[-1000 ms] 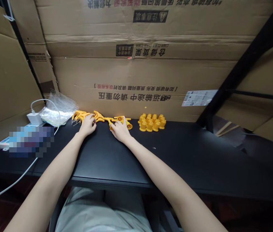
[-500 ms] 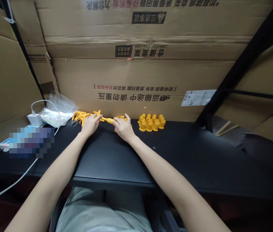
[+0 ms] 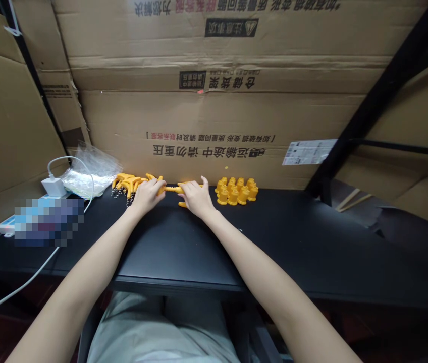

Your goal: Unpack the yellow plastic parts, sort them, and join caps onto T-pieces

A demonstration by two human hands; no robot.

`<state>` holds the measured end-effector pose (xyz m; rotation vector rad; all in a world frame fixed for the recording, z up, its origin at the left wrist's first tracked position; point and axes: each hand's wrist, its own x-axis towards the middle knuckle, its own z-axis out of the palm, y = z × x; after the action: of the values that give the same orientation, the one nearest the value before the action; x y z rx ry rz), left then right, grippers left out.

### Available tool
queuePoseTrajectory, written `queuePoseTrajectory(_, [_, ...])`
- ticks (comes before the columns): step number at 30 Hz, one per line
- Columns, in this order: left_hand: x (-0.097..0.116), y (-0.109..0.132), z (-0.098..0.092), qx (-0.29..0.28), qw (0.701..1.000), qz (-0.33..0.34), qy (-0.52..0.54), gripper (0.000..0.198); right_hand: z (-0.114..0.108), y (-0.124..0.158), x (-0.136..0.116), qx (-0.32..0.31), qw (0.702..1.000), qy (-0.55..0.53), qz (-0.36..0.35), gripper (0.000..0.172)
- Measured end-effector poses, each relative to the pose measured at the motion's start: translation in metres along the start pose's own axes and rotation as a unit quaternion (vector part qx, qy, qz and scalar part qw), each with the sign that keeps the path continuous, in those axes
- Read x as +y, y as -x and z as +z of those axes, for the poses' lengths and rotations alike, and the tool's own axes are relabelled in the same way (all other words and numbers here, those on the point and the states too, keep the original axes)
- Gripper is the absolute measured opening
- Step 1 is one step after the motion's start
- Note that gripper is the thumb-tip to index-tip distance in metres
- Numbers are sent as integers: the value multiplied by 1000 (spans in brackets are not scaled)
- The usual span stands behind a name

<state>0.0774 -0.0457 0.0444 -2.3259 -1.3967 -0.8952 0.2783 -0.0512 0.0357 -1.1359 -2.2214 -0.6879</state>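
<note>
My left hand [image 3: 149, 195] is closed, its fingertips on one end of a thin yellow plastic piece [image 3: 171, 189]. This piece bridges the gap to my right hand [image 3: 198, 198], whose fingers are bent over its other end. Under and around my right fingers show more yellow plastic parts [image 3: 182, 204], mostly hidden. Beside my left hand lies a heap of yellow branched plastic parts [image 3: 125, 180] with small metal chains [image 3: 117, 192]. To the right of my right hand stand several yellow spool-like plastic pieces [image 3: 232, 195] in rows.
The black table [image 3: 176, 242] runs up to a cardboard wall [image 3: 214, 116]. At the left are a clear plastic bag [image 3: 95, 169], a white charger [image 3: 54, 186] with a white cable [image 3: 24, 287], and a blurred-out box [image 3: 47, 222]. A black frame post [image 3: 373, 96] slants at the right.
My left hand has moved slightly right, towards my right hand. The yellow piece now shows as a thin straight length between both hands. My right hand has shifted a little.
</note>
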Motion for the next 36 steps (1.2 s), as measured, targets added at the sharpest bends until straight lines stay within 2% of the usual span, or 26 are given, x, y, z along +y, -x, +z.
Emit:
queuePoseTrajectory(3, [2, 0, 2, 4, 998, -37, 48, 25, -3, -2, 1, -1, 1000, 26, 6, 16])
queuePoseTrajectory(7, [3, 2, 2, -35, 990, -95, 97, 25, -5, -3, 3, 8, 999, 32, -3, 19])
queuePoseTrajectory(13, [3, 2, -4, -4, 998, -47, 52, 27, 1, 1, 9, -20, 999, -22, -44, 26])
queuePoseTrajectory(19, [8, 0, -6, -8, 999, -37, 24, 26, -2, -2, 6, -17, 999, 19, -21, 13])
queuePoseTrajectory(22, [11, 0, -7, -6, 999, -38, 29, 26, -5, -4, 6, -2, 999, 36, -11, 15])
queuePoseTrajectory(25, [10, 1, -6, -8, 999, -37, 28, 26, -3, -1, 10, -18, 1000, 8, -17, 14])
queuePoseTrajectory(30, [4, 2, -5, -9, 999, -39, 21, 27, 2, 3, 13, -28, 996, -50, -63, 24])
queuePoseTrajectory(36, [2, 1, -8, -6, 998, -57, 6, 25, -5, -1, 11, -9, 1000, 8, -7, 18])
